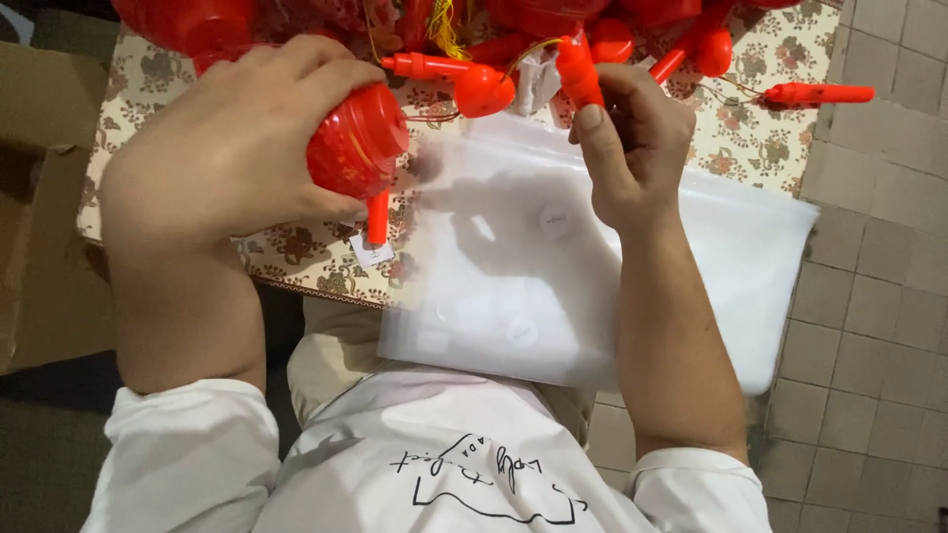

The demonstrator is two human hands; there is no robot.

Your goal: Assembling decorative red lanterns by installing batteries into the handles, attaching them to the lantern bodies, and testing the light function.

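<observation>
Head view, looking straight down over the person's chest and both forearms.

Left hand (232,138): closed around a round red plastic lantern (357,148), fingers wrapped over its top and side, thumb underneath. A short red stem (377,217) sticks out below the lantern, with a small white tag (372,251) at its end. The lantern is held just above the near edge of the worktop (760,128), which is covered by a floral patterned cloth.

Right hand (632,143): pinched shut on a narrow red handle piece (577,71), thumb pressed along its side, fingers curled behind. The piece points up and away from the person.

The two hands are apart, with the pile of clear plastic bags (750,257) between and below them. The bags lie partly on the worktop and overhang its near edge toward the person's lap; small round white stickers (555,221) show on them.

Far edge of the worktop: a heap of more red lantern parts (484,89), several red stick handles (818,94), and some yellow tassel thread (446,30).

Left of the worktop: a brown cardboard box (39,197). Right: grey tiled floor (879,326). The person wears a white shirt (444,464) with dark print, sleeves pushed up.
</observation>
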